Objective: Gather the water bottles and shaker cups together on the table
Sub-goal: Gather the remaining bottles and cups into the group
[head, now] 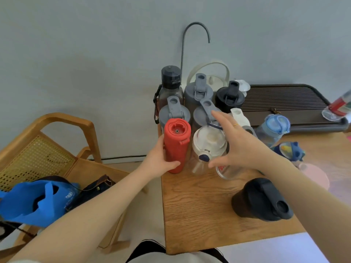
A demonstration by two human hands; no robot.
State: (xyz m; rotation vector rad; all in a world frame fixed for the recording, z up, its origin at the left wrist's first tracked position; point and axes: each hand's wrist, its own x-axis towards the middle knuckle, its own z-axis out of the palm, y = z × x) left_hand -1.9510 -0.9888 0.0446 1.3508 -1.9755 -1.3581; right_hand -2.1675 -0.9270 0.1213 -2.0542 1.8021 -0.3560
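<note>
My left hand (161, 158) grips the red bottle (176, 145), thumb across its front and fingers curled round its far side; it stands upright on the desk (199, 205) at the left front of the cluster, its long axis vertical and its cap up toward me. My right hand (245, 147) hovers with fingers spread and straight over the clear bottle with the white lid (208, 147), which stands upright just beside the red one; I cannot tell whether the thumb touches it. Behind these I count three grey-lidded shaker cups (173, 112), two in the middle row and one (198, 92) behind, all upright with flip caps up. At the back left stands one smoky dark bottle with a black screw cap (170, 86), and at the back right one black shaker cup (229, 97). A white-capped bottle (240, 116) is partly hidden by my right hand. Right of it stand two blue-lidded bottles, a pale one (273, 130) and a darker one (289, 150), apart from the cluster. One dark shaker cup (262, 200) stands alone near the front edge. A clear glass with red print (228, 170) sits under my right wrist. A white kettle (210, 76) and a curved tap (190, 40) stand at the back; a dark slatted tray (284, 99) lies to the right. A wooden chair (57, 149) beside the desk carries a blue bag (38, 202).
</note>
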